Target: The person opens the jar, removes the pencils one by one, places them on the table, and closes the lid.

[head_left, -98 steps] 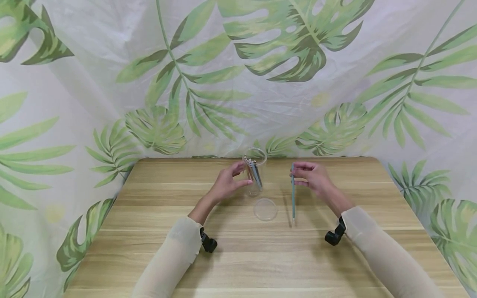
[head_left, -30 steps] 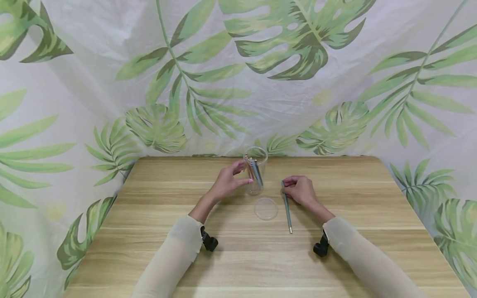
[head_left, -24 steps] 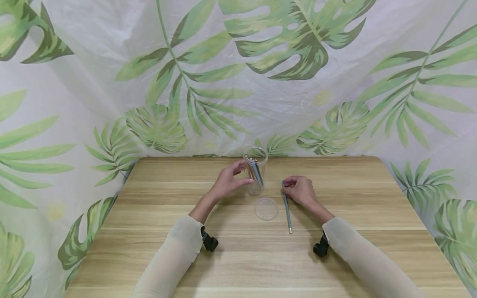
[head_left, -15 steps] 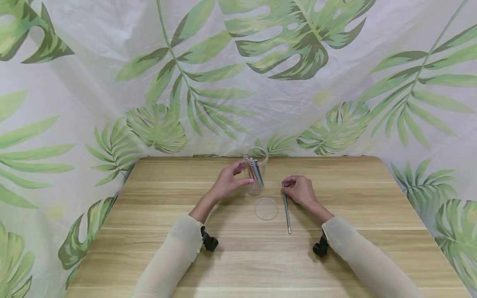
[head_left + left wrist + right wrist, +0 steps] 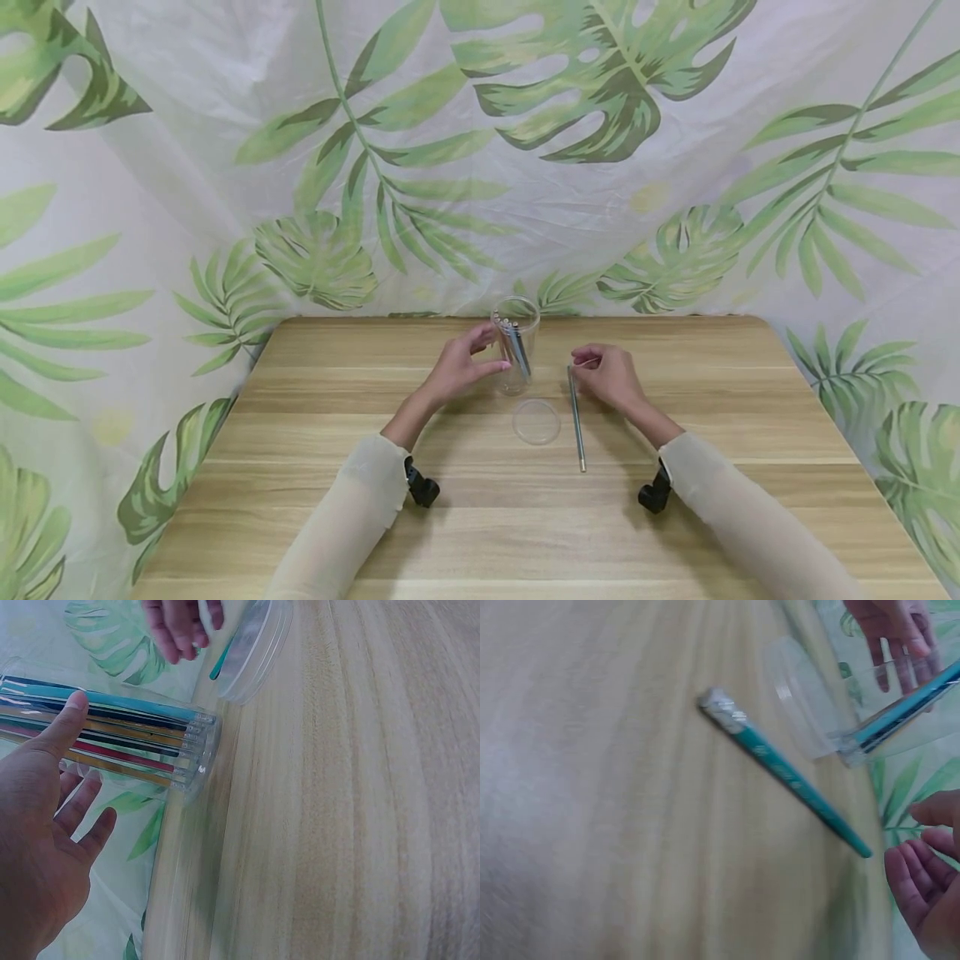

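Observation:
My left hand [image 5: 459, 362] holds a clear plastic cup [image 5: 531, 348] upright at the back of the table, thumb on the near side and fingers behind. Inside lean several pencils [image 5: 150, 735] in blue, red, yellow and dark colours, metal ends near the base in the left wrist view. A teal pencil [image 5: 577, 421] lies on the wood, its metal end towards me. Just past its far end is my right hand [image 5: 611, 379]; the right wrist view shows its fingers loosely curled, apart from the pencil and holding nothing.
A round clear lid [image 5: 536, 422] lies flat between the cup and the teal pencil. The wooden table [image 5: 480, 533] ends behind the cup, close to a leaf-patterned cloth [image 5: 420, 192]. A black camera sits on each wrist.
My right hand has lowered the teal pencil from upright onto the table, let it go and drawn slightly away from its far end. The left hand and cup have stayed put.

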`<state>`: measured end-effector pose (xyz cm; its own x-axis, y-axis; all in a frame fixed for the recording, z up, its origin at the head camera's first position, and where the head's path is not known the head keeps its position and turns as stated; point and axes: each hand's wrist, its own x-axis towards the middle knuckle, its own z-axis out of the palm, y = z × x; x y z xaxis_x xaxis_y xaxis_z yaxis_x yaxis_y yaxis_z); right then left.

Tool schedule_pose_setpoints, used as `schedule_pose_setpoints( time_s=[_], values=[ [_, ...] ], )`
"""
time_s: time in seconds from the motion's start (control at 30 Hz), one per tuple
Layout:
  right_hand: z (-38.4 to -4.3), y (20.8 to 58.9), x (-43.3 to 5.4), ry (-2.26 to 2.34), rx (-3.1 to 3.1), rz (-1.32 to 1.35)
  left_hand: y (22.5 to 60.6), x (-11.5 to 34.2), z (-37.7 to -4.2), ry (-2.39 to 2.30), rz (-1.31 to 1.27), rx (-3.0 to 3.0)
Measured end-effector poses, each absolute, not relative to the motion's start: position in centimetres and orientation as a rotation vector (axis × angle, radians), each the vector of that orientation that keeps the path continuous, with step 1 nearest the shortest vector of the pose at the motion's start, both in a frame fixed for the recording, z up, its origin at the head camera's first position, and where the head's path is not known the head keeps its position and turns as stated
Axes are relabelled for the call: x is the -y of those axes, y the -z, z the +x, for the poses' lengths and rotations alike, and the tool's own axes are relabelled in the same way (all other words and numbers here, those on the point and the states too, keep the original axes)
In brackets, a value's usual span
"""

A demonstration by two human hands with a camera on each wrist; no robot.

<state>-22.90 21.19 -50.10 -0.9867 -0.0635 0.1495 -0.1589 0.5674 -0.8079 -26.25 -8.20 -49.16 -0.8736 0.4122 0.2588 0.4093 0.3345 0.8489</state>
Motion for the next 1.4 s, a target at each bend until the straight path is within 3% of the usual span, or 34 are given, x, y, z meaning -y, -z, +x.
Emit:
schedule_pose_setpoints(
  time_s=[0.8,1.4],
  values=[
    [-24.3,41.4,-21.0,-1.583,2.442,0.756,49.2,8.1,-26.3,-1.617,0.780,-2.568],
    [-25.8,37.5,-18.6,-1.456,2.452,0.962,49.0,8.2,-26.3,-1.625,0.774,-2.551]
  ],
)
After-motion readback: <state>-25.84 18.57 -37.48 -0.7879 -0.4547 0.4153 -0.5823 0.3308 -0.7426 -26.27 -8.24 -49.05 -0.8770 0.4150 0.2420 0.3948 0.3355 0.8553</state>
